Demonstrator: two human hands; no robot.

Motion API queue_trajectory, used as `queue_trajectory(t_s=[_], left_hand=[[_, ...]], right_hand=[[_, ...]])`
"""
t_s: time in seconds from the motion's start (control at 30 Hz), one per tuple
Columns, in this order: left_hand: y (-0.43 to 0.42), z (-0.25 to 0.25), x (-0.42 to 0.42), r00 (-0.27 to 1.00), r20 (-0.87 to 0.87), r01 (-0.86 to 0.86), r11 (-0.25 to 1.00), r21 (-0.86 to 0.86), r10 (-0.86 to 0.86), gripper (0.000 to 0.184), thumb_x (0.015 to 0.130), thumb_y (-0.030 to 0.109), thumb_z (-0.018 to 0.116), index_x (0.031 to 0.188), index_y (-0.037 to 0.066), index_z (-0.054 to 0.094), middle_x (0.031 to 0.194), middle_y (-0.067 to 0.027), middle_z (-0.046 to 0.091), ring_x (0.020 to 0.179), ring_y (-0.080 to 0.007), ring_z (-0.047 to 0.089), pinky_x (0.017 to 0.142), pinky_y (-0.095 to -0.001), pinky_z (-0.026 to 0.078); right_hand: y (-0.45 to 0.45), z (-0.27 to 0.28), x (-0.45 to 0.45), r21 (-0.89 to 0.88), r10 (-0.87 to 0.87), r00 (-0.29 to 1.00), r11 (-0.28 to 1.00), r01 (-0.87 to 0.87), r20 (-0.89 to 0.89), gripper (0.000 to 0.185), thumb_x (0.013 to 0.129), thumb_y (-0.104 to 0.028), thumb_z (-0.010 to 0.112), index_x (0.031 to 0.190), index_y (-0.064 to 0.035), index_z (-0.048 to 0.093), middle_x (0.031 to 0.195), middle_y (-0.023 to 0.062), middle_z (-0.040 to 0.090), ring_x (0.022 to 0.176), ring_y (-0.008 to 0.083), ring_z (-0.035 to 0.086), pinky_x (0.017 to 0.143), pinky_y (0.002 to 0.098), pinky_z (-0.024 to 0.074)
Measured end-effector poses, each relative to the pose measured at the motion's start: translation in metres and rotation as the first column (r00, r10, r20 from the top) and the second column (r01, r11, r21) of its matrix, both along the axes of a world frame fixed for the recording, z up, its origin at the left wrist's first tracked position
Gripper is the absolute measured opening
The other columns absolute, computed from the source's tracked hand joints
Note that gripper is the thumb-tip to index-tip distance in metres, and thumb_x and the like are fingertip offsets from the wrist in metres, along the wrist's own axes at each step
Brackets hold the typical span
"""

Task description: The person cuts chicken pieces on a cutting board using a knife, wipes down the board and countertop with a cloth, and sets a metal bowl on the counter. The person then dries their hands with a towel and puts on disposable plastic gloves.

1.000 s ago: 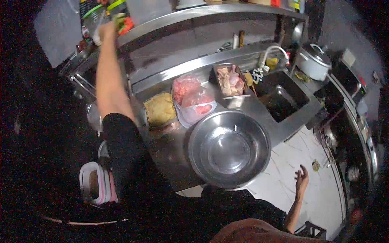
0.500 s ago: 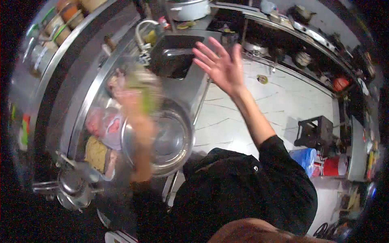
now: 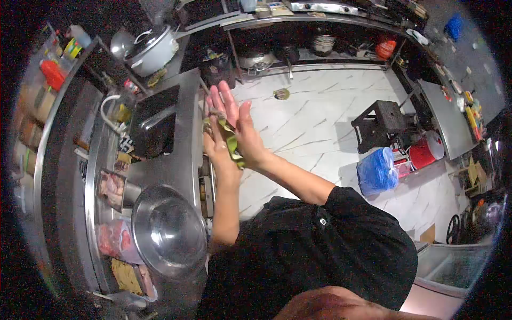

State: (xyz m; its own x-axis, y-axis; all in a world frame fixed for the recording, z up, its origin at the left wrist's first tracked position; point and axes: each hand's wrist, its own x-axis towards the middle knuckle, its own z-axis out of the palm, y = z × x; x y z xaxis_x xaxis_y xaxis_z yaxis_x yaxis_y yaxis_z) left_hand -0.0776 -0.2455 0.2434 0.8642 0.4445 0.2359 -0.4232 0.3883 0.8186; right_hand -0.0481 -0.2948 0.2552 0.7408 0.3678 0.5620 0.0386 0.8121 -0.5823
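Note:
A crumpled green and pale cloth (image 3: 231,144) is pressed between my two hands in front of the counter edge. My left hand (image 3: 216,146) holds it against the palm of the other. With fingers stretched out and thumb apart, my right hand (image 3: 242,128) lies against the cloth, its palm partly covered. Left of my left forearm, a large steel bowl (image 3: 169,232) stands on the counter. Beside it are a tray of raw meat (image 3: 112,189), a plastic bag of red meat (image 3: 113,240) and a yellowish block (image 3: 127,277).
The sink (image 3: 154,122) with its white faucet (image 3: 106,114) lies ahead on the left. A lidded pot (image 3: 152,50) stands beyond it. On the tiled floor are a black stool (image 3: 381,122), a blue bag (image 3: 376,170) and a red bucket (image 3: 426,152).
My left hand has moved from above the bowl and counter to meet my right hand, bringing the cloth along. The view has turned to the right.

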Motion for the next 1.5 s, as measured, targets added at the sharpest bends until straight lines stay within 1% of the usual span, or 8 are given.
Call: queue_trajectory(t_s=[0.3,0.47,0.6,0.87,1.03,1.2,1.33,1.5], left_hand=[[0.011,0.001,0.037,0.988,0.003,-0.143,0.905,0.4,0.155,0.039,0.091,0.032,0.049,0.115,0.001,0.047,0.093,-0.0095,0.06,0.09,-0.0197,0.058,0.083,-0.0352,0.046],[-0.061,-0.078,0.023,0.824,0.567,-0.566,0.08,0.821,0.013,0.042,0.09,0.041,0.041,0.091,0.006,0.063,0.079,-0.0093,0.061,0.081,-0.0273,0.061,0.081,-0.042,0.044],[-0.041,-0.047,0.015,0.749,0.642,-0.606,0.22,0.764,-0.164,0.052,0.089,0.051,0.035,0.09,0.009,0.065,0.088,-0.0065,0.064,0.082,-0.0247,0.062,0.076,-0.0379,0.045],[0.025,-0.079,0.002,0.983,-0.104,-0.096,0.907,0.411,0.151,0.035,0.094,0.028,0.038,0.098,-0.003,0.054,0.091,-0.0158,0.061,0.085,-0.0247,0.06,0.07,-0.0324,0.05],[0.007,-0.107,0.019,0.32,0.552,0.931,0.363,-0.034,-0.77,0.05,0.092,0.043,0.038,0.109,-0.002,0.051,0.096,-0.0106,0.057,0.084,-0.016,0.055,0.068,-0.0279,0.049],[-0.045,-0.069,-0.019,0.992,-0.125,0.032,0.982,0.187,-0.008,0.048,0.094,0.041,0.037,0.115,0.0,0.049,0.1,-0.0084,0.057,0.085,-0.0153,0.057,0.072,-0.0276,0.049],[-0.024,-0.052,-0.019,0.935,-0.014,0.336,0.894,-0.296,-0.355,0.054,0.095,0.042,0.027,0.131,0.001,0.03,0.126,-0.0112,0.044,0.118,-0.0198,0.043,0.1,-0.0349,0.034],[-0.05,-0.012,-0.036,0.817,-0.009,0.575,0.815,-0.071,-0.577,0.051,0.094,0.033,0.027,0.137,0.008,0.027,0.14,-0.0123,0.03,0.128,-0.0276,0.03,0.102,-0.04,0.03]], right_hand=[[-0.076,-0.031,0.028,-0.477,0.033,0.908,0.842,-0.25,-0.417,0.042,0.094,-0.023,0.038,0.133,-0.0097,0.029,0.116,0.0133,0.055,0.112,0.0289,0.05,0.092,0.036,0.0425],[-0.06,-0.111,0.07,-0.863,0.004,0.866,-0.069,0.5,0.501,0.029,0.087,-0.021,0.049,0.111,-0.0049,0.049,0.086,0.0129,0.063,0.077,0.0303,0.063,0.068,0.0371,0.0501],[-0.062,-0.141,0.052,-0.721,0.34,0.755,-0.248,0.647,0.561,0.031,0.083,-0.022,0.054,0.108,-0.0031,0.051,0.085,0.0147,0.062,0.078,0.032,0.061,0.072,0.0372,0.0484],[-0.104,0.003,0.012,-0.941,0.449,0.827,0.186,0.284,0.338,0.032,0.079,-0.026,0.061,0.095,0.0019,0.059,0.08,0.0146,0.063,0.077,0.0255,0.061,0.07,0.0345,0.0486],[-0.083,-0.041,0.018,-0.807,0.011,0.99,0.581,0.108,0.14,0.036,0.088,-0.036,0.05,0.097,-0.002,0.058,0.071,0.0075,0.062,0.054,0.0143,0.055,0.051,0.0285,0.046],[-0.094,-0.04,0.047,-0.06,0.084,0.837,0.989,-0.139,-0.541,0.03,0.091,-0.032,0.047,0.096,-0.0033,0.055,0.061,0.0022,0.054,0.046,0.0106,0.048,0.045,0.021,0.0416],[-0.064,-0.037,0.003,-0.542,-0.321,0.687,0.435,0.719,0.652,0.048,0.091,-0.025,0.045,0.13,0.0011,0.036,0.139,0.0174,0.03,0.131,0.0315,0.023,0.107,0.0378,0.0183],[-0.077,-0.055,0.046,-0.445,-0.295,0.949,0.869,0.218,-0.11,0.049,0.094,-0.034,0.032,0.129,-0.0008,0.038,0.126,0.0162,0.046,0.112,0.0281,0.048,0.096,0.0354,0.0383]])
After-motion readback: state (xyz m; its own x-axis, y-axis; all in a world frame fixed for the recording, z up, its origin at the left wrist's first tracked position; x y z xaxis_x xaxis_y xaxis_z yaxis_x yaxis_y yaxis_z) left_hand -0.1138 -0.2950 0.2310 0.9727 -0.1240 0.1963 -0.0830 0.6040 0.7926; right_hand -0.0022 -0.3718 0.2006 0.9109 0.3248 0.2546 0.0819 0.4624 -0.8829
